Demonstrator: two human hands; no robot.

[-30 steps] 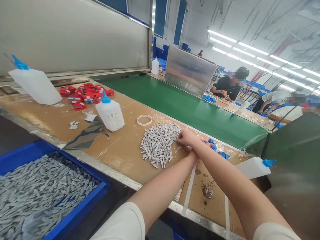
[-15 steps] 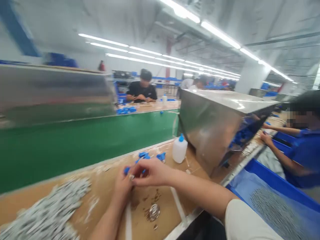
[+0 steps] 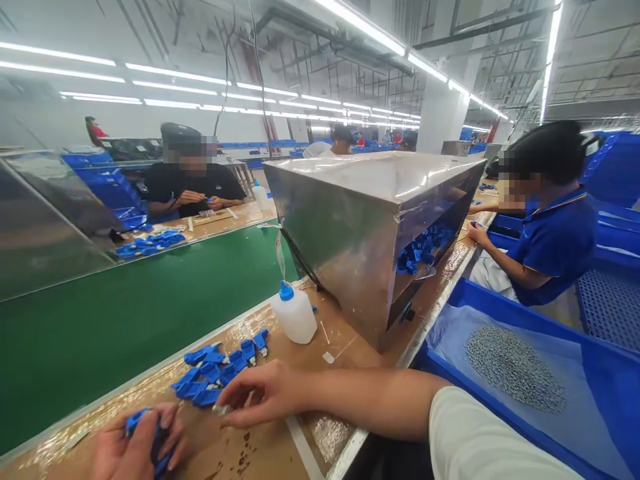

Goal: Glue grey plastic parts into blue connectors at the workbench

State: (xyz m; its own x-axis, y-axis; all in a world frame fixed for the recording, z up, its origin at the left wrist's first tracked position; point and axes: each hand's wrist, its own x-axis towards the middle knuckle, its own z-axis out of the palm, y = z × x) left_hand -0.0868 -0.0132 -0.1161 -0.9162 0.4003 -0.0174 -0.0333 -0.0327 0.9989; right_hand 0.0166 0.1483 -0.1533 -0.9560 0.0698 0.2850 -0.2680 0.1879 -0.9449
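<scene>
My left hand (image 3: 135, 445), low at the left, is closed round a blue plastic part (image 3: 134, 421), partly covered by the fingers. Between the thumb and fingertips of my right hand (image 3: 265, 395) is a small pale metallic piece (image 3: 222, 409), too small to name. The two hands are apart over the brown-covered bench (image 3: 210, 437). Just beyond the right fingertips lies a loose heap of blue plastic parts (image 3: 213, 367), some with whitish ends.
A white bottle (image 3: 295, 317) with a blue cap stands before a steel housing (image 3: 340, 247) holding blue parts. The green belt (image 3: 150, 313) runs behind the bench. At right, a blue bin (image 3: 445, 373) contains small metal pieces (image 3: 515, 367). Co-workers sit across (image 3: 195, 180) and at right (image 3: 550, 233).
The view has turned to the right, and the grey heap at left is out of sight. My hands, together before, have separated; the blue parts on the bench are now in plain view.
</scene>
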